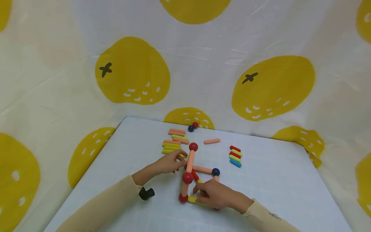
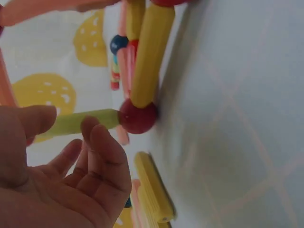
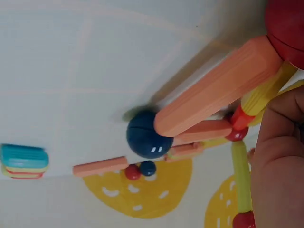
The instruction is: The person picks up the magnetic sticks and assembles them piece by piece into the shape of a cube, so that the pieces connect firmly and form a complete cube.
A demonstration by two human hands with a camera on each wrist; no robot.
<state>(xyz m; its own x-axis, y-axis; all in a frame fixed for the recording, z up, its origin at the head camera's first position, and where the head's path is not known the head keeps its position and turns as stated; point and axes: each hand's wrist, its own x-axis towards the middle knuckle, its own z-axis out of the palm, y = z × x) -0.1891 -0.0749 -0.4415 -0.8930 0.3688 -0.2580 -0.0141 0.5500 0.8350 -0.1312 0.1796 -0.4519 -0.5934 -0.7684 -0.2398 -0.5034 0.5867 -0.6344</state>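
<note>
Between my hands stands a frame of rods and balls. At its back left corner, my left hand [image 1: 171,162] pinches an upright yellow-green rod [image 2: 71,122] just above a red ball [image 2: 137,116]. Bent over the front side, my right hand [image 1: 215,195] grips the low yellow rod [image 1: 193,199]; its fingertips are partly hidden. An upright orange rod [image 1: 185,189] rises at the front left to a red ball [image 1: 187,178]. From there another orange rod [image 1: 190,162] runs to a further red ball [image 1: 193,147]. A dark blue ball [image 3: 149,134] forms the back right corner.
Loose orange and yellow rods [image 1: 171,145] lie in rows behind the left hand. To the back right is a stack of short red, green and blue rods [image 1: 235,156]. One orange rod [image 1: 212,141] and two balls [image 1: 191,128] lie near the table's back edge.
</note>
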